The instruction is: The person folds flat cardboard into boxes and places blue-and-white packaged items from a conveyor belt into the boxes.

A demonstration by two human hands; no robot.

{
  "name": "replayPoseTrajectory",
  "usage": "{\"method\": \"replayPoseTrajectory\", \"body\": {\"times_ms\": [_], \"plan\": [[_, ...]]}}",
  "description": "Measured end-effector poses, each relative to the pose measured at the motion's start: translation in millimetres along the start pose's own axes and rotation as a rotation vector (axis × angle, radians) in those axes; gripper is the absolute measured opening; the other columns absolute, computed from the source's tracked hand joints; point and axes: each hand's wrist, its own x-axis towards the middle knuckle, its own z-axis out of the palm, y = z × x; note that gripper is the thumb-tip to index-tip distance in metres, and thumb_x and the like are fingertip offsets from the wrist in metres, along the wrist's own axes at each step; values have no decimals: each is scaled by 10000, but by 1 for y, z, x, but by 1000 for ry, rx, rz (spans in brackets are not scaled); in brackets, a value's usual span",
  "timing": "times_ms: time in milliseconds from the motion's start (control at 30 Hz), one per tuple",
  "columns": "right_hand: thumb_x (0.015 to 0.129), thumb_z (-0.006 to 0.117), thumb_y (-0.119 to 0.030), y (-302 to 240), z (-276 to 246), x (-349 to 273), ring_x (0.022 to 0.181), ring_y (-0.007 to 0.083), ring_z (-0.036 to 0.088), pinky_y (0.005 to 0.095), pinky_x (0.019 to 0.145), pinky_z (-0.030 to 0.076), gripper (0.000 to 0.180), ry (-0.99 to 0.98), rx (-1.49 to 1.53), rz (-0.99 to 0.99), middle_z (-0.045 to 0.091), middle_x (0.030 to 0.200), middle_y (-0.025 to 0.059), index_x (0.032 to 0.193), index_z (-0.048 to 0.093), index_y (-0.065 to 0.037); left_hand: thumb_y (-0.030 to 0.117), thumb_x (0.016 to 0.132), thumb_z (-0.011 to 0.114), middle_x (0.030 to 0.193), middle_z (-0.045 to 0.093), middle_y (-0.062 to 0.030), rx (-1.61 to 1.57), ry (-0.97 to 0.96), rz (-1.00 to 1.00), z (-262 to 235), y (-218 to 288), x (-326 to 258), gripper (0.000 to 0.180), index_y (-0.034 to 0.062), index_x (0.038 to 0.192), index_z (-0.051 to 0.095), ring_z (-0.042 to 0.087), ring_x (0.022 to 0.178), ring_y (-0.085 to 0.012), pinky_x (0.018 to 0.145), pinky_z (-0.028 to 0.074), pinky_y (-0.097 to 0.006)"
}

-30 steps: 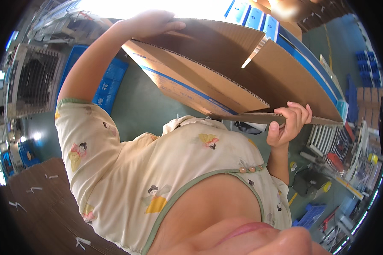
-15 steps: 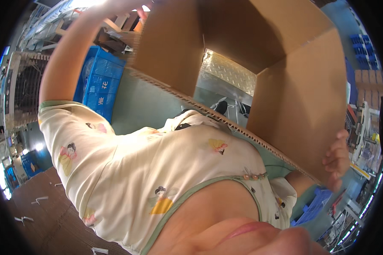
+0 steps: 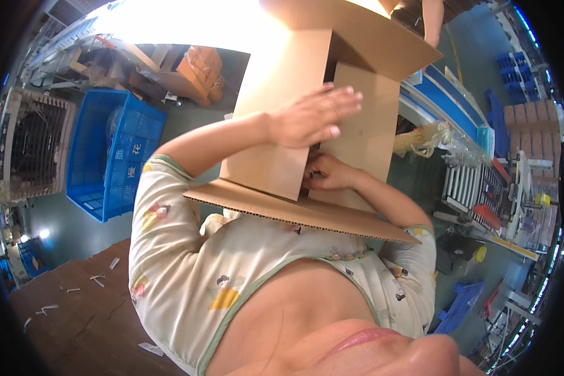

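A large brown cardboard box (image 3: 276, 135) rests against my chest, its lower flap (image 3: 294, 213) sticking out flat across my shirt. My left hand (image 3: 313, 116) lies flat on one upright flap with its fingers spread, pressing on it. Just below, my right hand (image 3: 326, 172) sits at the seam between two flaps, its fingers curled around a flap's edge. The box's inside is hidden.
A blue plastic crate (image 3: 116, 156) stands on the floor at left, beside a metal cage-like unit (image 3: 34, 144). Stacked cartons (image 3: 197, 72) lie beyond. A roller conveyor (image 3: 467, 185) runs at right. A wooden surface (image 3: 75, 313) with white scraps is lower left. Another person's arm (image 3: 432, 19) shows at top.
The box has come down from overhead and now sits against my chest. My hands have moved from its outer edges to the flaps in the middle.
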Motion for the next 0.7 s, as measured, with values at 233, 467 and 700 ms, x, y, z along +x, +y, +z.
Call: {"method": "replayPoseTrajectory", "body": {"times_ms": [233, 467, 700], "plan": [[826, 511, -409, -131, -123, -72, 948, 286, 569, 355, 830, 440, 508, -185, 178, 146, 592, 1004, 178, 1085, 545, 27, 435, 912, 259, 1434, 164, -81, 311, -273, -36, 85, -47, -28, 583, 87, 1372, 182, 140, 1326, -214, 1066, 123, -423], [823, 504, -399, -100, -105, -23, 468, 300, 550, 367, 476, 449, 431, 244, -930, 99, 548, 514, 112, 544, 481, -73, 313, 901, 406, 1275, 424, -166, -1327, -102, -631, -16, -85, -33, 422, -19, 1135, 520, 410, 1192, -211, 959, 355, -313], [798, 523, -279, 18, -92, 14, 507, 325, 549, 424, 545, 437, 277, 181, -907, 221, 554, 549, 139, 623, 543, -65, 362, 894, 440, 1207, 454, -141, -618, 456, -1117, -9, -42, -154, 558, -3, 1292, 302, 395, 1150, -198, 961, 300, -311]]}}
